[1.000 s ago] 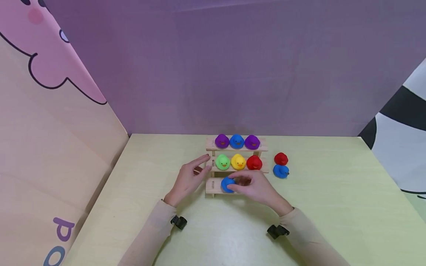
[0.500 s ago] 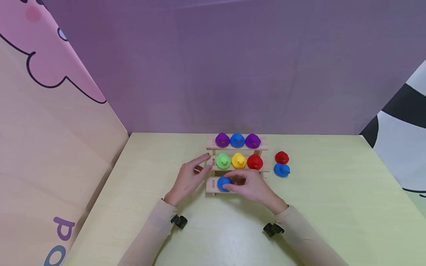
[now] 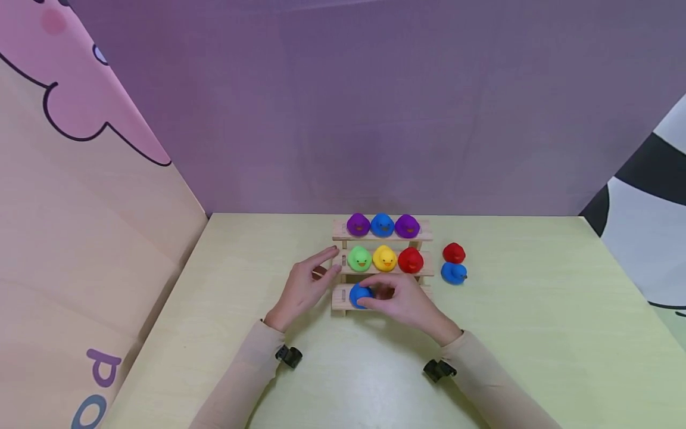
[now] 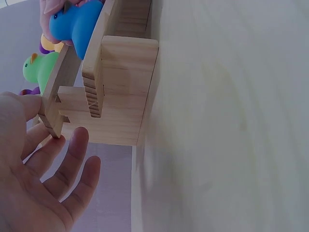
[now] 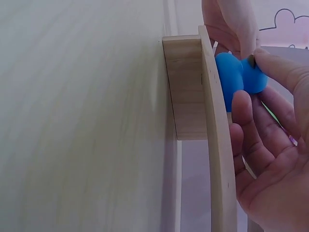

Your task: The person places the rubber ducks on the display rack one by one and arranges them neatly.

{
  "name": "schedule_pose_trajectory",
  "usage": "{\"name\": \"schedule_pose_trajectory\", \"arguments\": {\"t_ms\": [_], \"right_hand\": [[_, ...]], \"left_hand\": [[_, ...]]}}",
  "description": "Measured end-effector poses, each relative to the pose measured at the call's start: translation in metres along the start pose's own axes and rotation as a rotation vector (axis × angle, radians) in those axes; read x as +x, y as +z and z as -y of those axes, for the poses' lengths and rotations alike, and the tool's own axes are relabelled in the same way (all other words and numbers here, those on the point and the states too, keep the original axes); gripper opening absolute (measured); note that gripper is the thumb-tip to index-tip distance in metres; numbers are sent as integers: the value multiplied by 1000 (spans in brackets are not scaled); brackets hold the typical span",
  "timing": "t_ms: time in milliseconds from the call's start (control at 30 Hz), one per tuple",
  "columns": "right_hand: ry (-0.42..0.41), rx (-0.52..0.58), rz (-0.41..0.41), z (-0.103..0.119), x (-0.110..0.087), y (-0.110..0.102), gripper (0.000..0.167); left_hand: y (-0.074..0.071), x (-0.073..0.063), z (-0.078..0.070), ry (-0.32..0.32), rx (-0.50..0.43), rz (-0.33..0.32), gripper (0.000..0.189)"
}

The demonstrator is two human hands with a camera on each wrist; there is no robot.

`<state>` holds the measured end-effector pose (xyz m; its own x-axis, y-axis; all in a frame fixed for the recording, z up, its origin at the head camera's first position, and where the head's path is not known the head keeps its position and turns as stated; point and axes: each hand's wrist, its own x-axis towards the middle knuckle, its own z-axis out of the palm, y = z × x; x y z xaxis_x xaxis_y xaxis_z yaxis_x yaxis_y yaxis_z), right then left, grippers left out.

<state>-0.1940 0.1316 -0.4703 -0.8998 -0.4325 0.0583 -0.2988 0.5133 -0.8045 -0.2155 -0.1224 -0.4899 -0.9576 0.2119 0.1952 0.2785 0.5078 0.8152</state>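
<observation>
My right hand (image 3: 409, 301) pinches a blue rubber duck (image 3: 360, 295) between thumb and fingers, at the left part of the bottom step of a three-tier wooden stand (image 3: 339, 302). In the right wrist view the duck (image 5: 231, 77) sits against the step's board. My left hand (image 3: 302, 292) holds the left end of the middle step; in the left wrist view its thumb and index finger pinch the board's end (image 4: 52, 116) while the other fingers spread loosely. Green (image 3: 359, 258), yellow (image 3: 384, 258) and red (image 3: 411, 260) ducks stand on the middle step.
Purple (image 3: 358, 224), blue (image 3: 383, 225) and purple (image 3: 407, 226) ducks line the top step. Right of the stand, a red duck (image 3: 454, 253) and a blue duck (image 3: 454, 273) sit on the pale table (image 3: 536, 310). A purple backdrop (image 3: 391, 107) rises behind the table.
My right hand has shifted slightly left along the bottom step with the blue duck, then stayed there over the last half second. The left hand has kept its place at the stand.
</observation>
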Motion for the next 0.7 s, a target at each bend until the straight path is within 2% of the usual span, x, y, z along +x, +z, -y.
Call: {"name": "schedule_pose_trajectory", "arguments": {"t_ms": [700], "right_hand": [[-11, -5, -4, -8, -8, -13, 30]], "left_hand": [[0, 1, 1, -5, -11, 1, 45]]}}
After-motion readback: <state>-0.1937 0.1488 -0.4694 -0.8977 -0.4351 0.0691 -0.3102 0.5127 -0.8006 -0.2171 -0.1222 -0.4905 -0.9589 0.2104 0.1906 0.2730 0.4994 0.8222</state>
